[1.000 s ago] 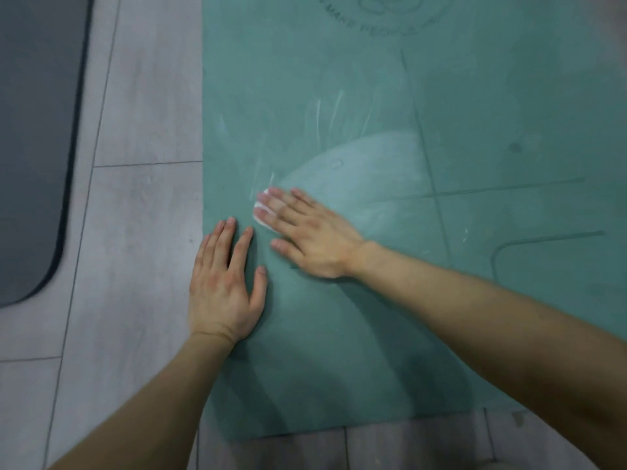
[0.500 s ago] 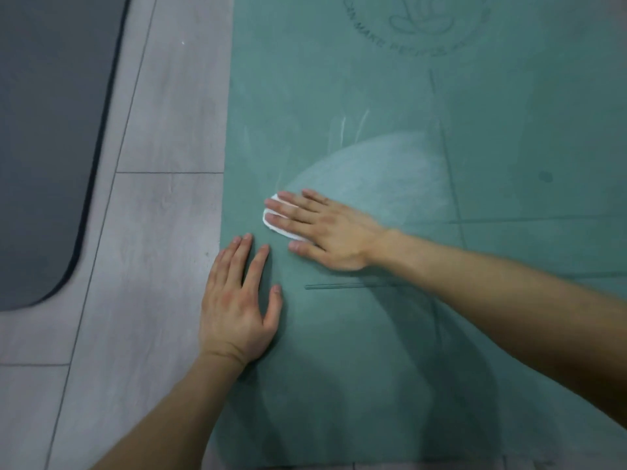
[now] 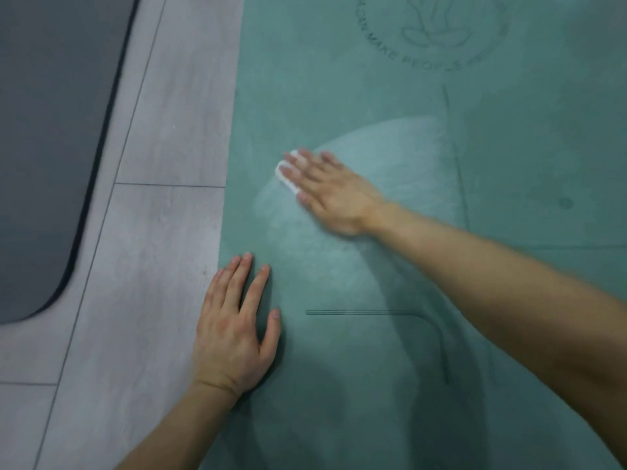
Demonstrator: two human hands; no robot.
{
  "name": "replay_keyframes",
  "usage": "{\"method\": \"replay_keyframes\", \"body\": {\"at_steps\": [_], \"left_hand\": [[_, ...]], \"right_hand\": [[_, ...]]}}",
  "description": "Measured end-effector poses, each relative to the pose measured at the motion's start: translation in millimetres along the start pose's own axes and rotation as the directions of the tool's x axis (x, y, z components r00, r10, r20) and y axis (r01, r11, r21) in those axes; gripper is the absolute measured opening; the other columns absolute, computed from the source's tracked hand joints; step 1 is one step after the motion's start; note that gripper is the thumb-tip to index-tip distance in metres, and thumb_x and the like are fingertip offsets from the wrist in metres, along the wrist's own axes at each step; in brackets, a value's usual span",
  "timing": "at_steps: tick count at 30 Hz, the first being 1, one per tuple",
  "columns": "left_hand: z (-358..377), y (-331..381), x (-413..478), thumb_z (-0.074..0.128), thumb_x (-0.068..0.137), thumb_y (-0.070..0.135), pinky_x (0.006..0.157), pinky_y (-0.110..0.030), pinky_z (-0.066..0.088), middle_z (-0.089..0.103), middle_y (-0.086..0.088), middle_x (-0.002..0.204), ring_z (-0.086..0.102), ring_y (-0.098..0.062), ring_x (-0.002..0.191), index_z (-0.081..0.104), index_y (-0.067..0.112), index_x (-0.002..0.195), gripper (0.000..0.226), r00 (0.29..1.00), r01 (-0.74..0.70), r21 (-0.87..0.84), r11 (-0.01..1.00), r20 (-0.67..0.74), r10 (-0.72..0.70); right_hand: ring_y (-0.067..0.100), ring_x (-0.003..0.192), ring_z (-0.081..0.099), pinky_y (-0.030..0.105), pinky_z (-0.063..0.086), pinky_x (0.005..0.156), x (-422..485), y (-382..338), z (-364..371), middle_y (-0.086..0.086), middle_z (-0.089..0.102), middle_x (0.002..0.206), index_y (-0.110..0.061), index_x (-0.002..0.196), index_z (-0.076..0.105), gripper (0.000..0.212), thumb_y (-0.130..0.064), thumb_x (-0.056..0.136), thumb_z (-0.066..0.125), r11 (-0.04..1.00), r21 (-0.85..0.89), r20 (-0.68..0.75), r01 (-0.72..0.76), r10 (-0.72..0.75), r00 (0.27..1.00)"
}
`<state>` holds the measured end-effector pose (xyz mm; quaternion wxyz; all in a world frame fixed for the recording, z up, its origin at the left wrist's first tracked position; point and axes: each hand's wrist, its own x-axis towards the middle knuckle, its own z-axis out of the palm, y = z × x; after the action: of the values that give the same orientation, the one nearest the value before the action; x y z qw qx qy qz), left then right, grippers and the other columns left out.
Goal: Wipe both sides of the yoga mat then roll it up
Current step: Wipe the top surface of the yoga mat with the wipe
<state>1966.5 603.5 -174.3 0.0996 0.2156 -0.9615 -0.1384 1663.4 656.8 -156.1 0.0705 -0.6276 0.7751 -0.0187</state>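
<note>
A teal yoga mat (image 3: 390,79) lies flat on the floor and fills the right of the view; a round printed logo shows at its top. My right hand (image 3: 334,193) presses a small white wipe (image 3: 284,174) onto the mat with straight fingers; most of the wipe is hidden under them. A paler, damp-looking arc spreads on the mat around that hand. My left hand (image 3: 234,329) lies flat with spread fingers on the mat's left edge, partly over the floor.
Grey wood-look floor tiles (image 3: 152,266) run along the mat's left side. A dark grey mat (image 3: 51,130) with a rounded corner lies further left.
My right hand has slid the wipe up and to the right, away from my left hand. The left hand stays pressed on the mat's edge. The view has shifted up the mat.
</note>
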Motion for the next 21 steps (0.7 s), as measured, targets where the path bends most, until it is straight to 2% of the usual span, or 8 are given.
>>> {"method": "replay_keyframes", "body": {"at_steps": [1,4,6,9,12,15,18,21], "left_hand": [[0,0,-1,0.059,0.096,0.034,0.125,-0.056,0.028,0.033,-0.011,0.169,0.027,-0.031,0.158,0.047,0.011,0.157,0.066,1.000,0.003,-0.003,1.000,0.000,-0.003],[-1,1,0,0.061,0.096,0.034,0.125,-0.055,0.027,0.033,-0.013,0.168,0.026,-0.031,0.158,0.046,0.010,0.157,0.067,1.000,-0.002,-0.008,1.000,-0.006,0.002],[-1,1,0,0.061,0.096,0.034,0.125,-0.055,0.027,0.032,-0.014,0.168,0.025,-0.032,0.159,0.046,0.010,0.157,0.068,1.000,-0.003,0.009,1.000,0.010,0.003],[-4,5,-1,0.059,0.096,0.036,0.125,-0.055,0.027,0.031,-0.014,0.169,0.024,-0.031,0.159,0.045,0.010,0.158,0.068,1.000,0.001,0.034,0.999,0.027,-0.002],[-4,3,0,0.057,0.097,0.037,0.126,-0.054,0.027,0.032,-0.015,0.168,0.024,-0.031,0.159,0.046,0.010,0.157,0.067,0.999,0.003,0.036,0.999,0.039,-0.004],[-2,3,-1,0.056,0.098,0.039,0.126,-0.053,0.025,0.031,-0.014,0.169,0.022,-0.031,0.160,0.044,0.010,0.158,0.068,0.999,0.003,0.030,1.000,0.049,-0.004],[-1,3,0,0.057,0.098,0.039,0.127,-0.053,0.024,0.031,-0.014,0.169,0.022,-0.031,0.160,0.045,0.010,0.158,0.068,0.999,-0.005,-0.002,1.000,0.046,0.005],[-6,4,-1,0.056,0.097,0.040,0.128,-0.052,0.023,0.034,-0.017,0.167,0.025,-0.032,0.158,0.047,0.010,0.156,0.067,0.998,-0.009,0.009,1.000,0.063,0.009]], "right_hand": [[0.025,0.163,0.006,0.043,0.001,0.132,2,36,-4,0.006,0.011,0.176,-0.019,0.169,0.014,0.071,-0.048,0.104,0.003,0.976,0.012,-0.043,-0.218,0.218,0.975],[0.029,0.163,0.003,0.048,0.001,0.132,1,104,-12,0.009,0.007,0.177,-0.015,0.168,0.014,0.073,-0.048,0.104,0.008,0.665,0.079,-0.080,-0.742,0.747,0.661],[0.029,0.163,0.001,0.047,0.000,0.132,19,65,-10,0.009,0.007,0.176,-0.013,0.168,0.015,0.068,-0.044,0.108,0.018,0.712,0.092,-0.103,-0.696,0.702,0.704],[0.025,0.163,0.007,0.045,0.002,0.132,52,-47,3,0.006,0.015,0.176,-0.017,0.168,0.022,0.062,-0.037,0.109,0.026,0.988,0.028,-0.078,-0.153,0.155,0.985],[0.021,0.163,0.010,0.043,0.001,0.131,58,-100,8,0.000,0.018,0.175,-0.025,0.167,0.024,0.058,-0.037,0.110,0.024,0.988,-0.016,0.018,0.155,-0.154,0.988],[0.025,0.163,0.007,0.048,0.003,0.131,47,-47,7,0.002,0.015,0.176,-0.023,0.168,0.018,0.060,-0.034,0.109,0.020,0.978,0.010,-0.052,-0.207,0.207,0.977],[0.024,0.163,0.000,0.047,0.000,0.132,11,12,0,0.002,0.007,0.177,-0.021,0.169,0.015,0.065,-0.044,0.108,0.019,0.733,0.117,-0.103,-0.670,0.680,0.726],[0.023,0.163,-0.003,0.046,0.000,0.132,1,-26,6,0.005,0.003,0.177,-0.018,0.169,0.013,0.066,-0.045,0.109,0.022,0.734,0.131,-0.097,-0.666,0.678,0.728]]}}
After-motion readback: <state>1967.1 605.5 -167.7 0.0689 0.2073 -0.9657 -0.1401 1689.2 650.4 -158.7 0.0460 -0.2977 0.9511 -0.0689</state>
